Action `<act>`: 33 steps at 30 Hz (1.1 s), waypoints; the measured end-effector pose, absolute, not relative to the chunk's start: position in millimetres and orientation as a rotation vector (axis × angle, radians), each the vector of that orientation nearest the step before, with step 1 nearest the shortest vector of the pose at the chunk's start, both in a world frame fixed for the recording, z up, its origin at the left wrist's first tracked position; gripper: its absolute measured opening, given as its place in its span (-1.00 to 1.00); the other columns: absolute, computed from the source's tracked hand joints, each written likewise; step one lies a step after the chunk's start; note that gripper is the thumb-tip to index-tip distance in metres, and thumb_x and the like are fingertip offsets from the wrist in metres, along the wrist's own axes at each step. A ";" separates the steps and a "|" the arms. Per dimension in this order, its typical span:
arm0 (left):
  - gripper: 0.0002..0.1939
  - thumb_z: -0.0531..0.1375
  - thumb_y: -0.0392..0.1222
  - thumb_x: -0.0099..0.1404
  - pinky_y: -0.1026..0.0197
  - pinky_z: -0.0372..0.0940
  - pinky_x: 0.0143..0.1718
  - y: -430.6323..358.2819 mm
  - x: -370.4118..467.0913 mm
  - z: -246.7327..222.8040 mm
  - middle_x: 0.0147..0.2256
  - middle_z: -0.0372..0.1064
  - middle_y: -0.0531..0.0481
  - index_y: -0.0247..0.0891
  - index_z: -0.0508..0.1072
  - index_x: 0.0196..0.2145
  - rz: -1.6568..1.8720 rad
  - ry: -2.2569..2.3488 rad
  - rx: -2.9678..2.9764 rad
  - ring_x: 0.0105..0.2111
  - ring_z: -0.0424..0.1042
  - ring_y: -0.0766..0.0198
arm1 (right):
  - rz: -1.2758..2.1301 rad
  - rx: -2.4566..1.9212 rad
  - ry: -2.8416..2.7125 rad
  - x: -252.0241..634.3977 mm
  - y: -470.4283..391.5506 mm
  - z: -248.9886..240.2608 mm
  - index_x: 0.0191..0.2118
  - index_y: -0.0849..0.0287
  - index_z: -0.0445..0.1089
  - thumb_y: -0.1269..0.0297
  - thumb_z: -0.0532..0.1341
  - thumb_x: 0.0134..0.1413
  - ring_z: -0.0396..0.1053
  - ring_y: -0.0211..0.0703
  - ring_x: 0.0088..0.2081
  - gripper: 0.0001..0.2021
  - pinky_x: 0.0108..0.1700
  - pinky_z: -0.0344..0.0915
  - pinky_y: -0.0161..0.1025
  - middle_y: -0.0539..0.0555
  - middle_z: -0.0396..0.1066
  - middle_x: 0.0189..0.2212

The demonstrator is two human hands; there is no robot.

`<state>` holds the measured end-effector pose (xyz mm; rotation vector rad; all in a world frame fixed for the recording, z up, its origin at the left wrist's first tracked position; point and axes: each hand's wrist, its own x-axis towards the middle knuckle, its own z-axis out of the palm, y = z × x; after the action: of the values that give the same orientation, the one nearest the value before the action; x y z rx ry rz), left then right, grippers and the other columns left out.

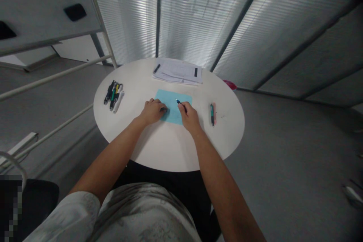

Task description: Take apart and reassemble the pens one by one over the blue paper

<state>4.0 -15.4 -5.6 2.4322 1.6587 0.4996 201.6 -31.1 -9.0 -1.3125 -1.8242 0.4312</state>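
Observation:
A light blue sheet of paper [173,115] lies flat on the round white table, in front of my body. My right hand [190,116] is closed around a dark blue pen [178,102] over the sheet's right part. The pen's tip points up and to the left, away from me. At the sheet's left edge rests my left hand [153,112], its fingers curled. A small dark thing shows by its thumb and fingertips, too small to name.
Several pens and markers [114,96] lie bunched on the table's left side. At the back is a stack of white papers [177,72] with a dark pen [157,69] on it. A green and black pen [212,115] lies beside a pink strip at right. Blinds stand behind the table.

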 end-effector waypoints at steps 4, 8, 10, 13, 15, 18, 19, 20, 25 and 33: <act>-0.71 0.05 -0.14 0.28 -0.04 0.13 -0.11 -14.7 4.3 -4.5 -0.18 0.40 -0.16 -0.13 0.55 -0.19 0.492 1.665 2.425 -0.13 0.28 -0.03 | 0.432 -1.323 -1.846 201.8 -31.1 -9.6 -0.25 0.12 0.33 -0.06 -0.05 0.25 0.17 -0.27 -0.48 -0.62 -0.40 0.05 -0.33 -0.04 0.28 -0.48; -0.73 0.05 -0.15 0.27 -0.03 0.13 -0.10 -14.3 3.9 -5.2 -0.20 0.41 -0.16 -0.14 0.55 -0.22 0.528 1.662 2.411 -0.14 0.29 -0.02 | 0.437 -1.342 -1.866 202.1 -31.0 -9.8 -0.26 0.12 0.34 -0.07 -0.05 0.25 0.19 -0.26 -0.47 -0.61 -0.39 0.06 -0.33 -0.04 0.30 -0.48; -0.73 0.06 -0.15 0.26 -0.03 0.13 -0.10 -14.3 3.7 -5.6 -0.21 0.41 -0.16 -0.15 0.55 -0.23 0.542 1.655 2.399 -0.14 0.29 -0.01 | 0.437 -1.347 -1.877 202.1 -31.2 -9.7 -0.25 0.12 0.35 -0.07 -0.05 0.25 0.19 -0.26 -0.47 -0.60 -0.39 0.06 -0.33 -0.04 0.30 -0.48; -0.74 0.08 -0.13 0.26 -0.02 0.12 -0.09 -13.9 3.3 -6.5 -0.21 0.40 -0.17 -0.17 0.55 -0.23 0.568 1.635 2.384 -0.15 0.30 0.00 | 0.431 -1.347 -1.890 201.7 -32.1 -9.4 -0.25 0.12 0.36 -0.08 -0.06 0.25 0.21 -0.26 -0.47 -0.59 -0.39 0.07 -0.32 -0.03 0.31 -0.48; -0.75 0.09 -0.12 0.25 -0.03 0.12 -0.09 -13.4 3.2 -7.1 -0.22 0.40 -0.17 -0.16 0.55 -0.24 0.584 1.622 2.380 -0.16 0.30 -0.01 | 0.432 -1.356 -1.895 201.5 -32.8 -9.3 -0.25 0.12 0.36 -0.08 -0.06 0.25 0.22 -0.26 -0.46 -0.59 -0.39 0.07 -0.32 -0.03 0.33 -0.47; -0.76 0.12 -0.11 0.23 -0.04 0.12 -0.08 -13.1 3.3 -7.5 -0.23 0.40 -0.16 -0.15 0.56 -0.24 0.586 1.612 2.384 -0.16 0.30 -0.01 | 0.442 -1.372 -1.903 201.6 -33.1 -9.5 -0.24 0.11 0.37 -0.09 -0.06 0.25 0.24 -0.25 -0.45 -0.58 -0.38 0.09 -0.32 -0.03 0.35 -0.46; -0.76 0.12 -0.11 0.23 -0.04 0.12 -0.08 -13.3 3.5 -7.4 -0.24 0.41 -0.16 -0.15 0.56 -0.25 0.584 1.612 2.387 -0.16 0.30 -0.01 | 0.443 -1.375 -1.905 201.8 -32.9 -9.7 -0.24 0.11 0.37 -0.09 -0.05 0.25 0.25 -0.25 -0.45 -0.59 -0.37 0.10 -0.32 -0.03 0.35 -0.46; -0.77 0.12 -0.11 0.23 -0.04 0.12 -0.08 -13.6 3.7 -7.2 -0.24 0.41 -0.16 -0.15 0.56 -0.26 0.580 1.613 2.392 -0.17 0.31 0.00 | 0.442 -1.378 -1.908 202.0 -32.7 -9.9 -0.23 0.10 0.38 -0.09 -0.05 0.25 0.26 -0.24 -0.44 -0.59 -0.37 0.11 -0.32 -0.03 0.36 -0.46; -0.77 0.09 -0.14 0.26 0.00 0.15 -0.10 -13.7 4.7 -6.2 -0.25 0.45 -0.15 -0.19 0.54 -0.28 0.615 1.614 2.397 -0.19 0.34 0.04 | 0.426 -1.390 -1.915 202.8 -32.2 -10.5 -0.17 0.09 0.40 -0.07 -0.03 0.25 0.31 -0.23 -0.43 -0.59 -0.37 0.14 -0.31 -0.01 0.41 -0.43; -0.77 0.09 -0.13 0.27 0.21 0.22 -0.30 -8.1 5.0 -9.0 -0.34 0.47 -0.07 -0.24 0.48 -0.22 1.000 1.438 2.133 -0.39 0.37 0.26 | 0.461 -1.222 -1.945 204.9 -30.8 -12.0 0.18 -0.01 0.27 0.06 -0.08 0.31 0.42 -0.18 -0.19 -0.57 -0.09 0.30 -0.22 0.05 0.42 0.04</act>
<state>5.0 -8.1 -9.0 2.1330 1.4380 0.9996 204.9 -30.8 -12.0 -1.2224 -1.9452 0.4605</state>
